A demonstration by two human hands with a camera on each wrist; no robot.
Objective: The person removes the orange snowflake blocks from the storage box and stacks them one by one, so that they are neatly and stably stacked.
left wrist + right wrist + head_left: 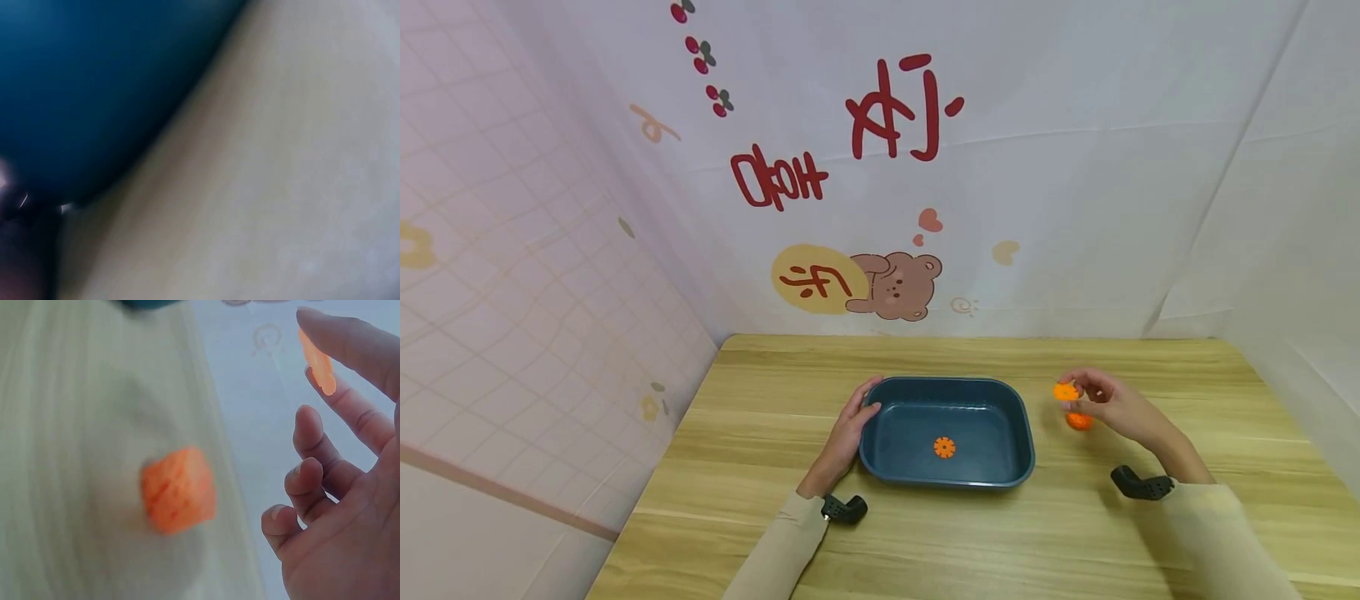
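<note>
A deep blue rectangular baking dish (947, 475) sits on the table. My left hand (844, 433) holds its left side, thumb over the rim and fingers along the outside. Inside the dish lies an orange notched disc (944, 447), flat on the bottom. To the right of the dish, my right hand (1108, 408) pinches another orange notched disc (317, 362) between thumb and index finger, the other fingers bent. Under that hand stands an orange piece (178, 490) on the table, perhaps a stack of such discs; it is blurred. The left wrist view shows mostly the dish's side.
The wood-grain table (760, 400) reaches back to a white printed wall cloth (1075, 208) with a bear and red characters. A pale cloth (535, 292) also hangs at the left. Black cameras are strapped at both wrists.
</note>
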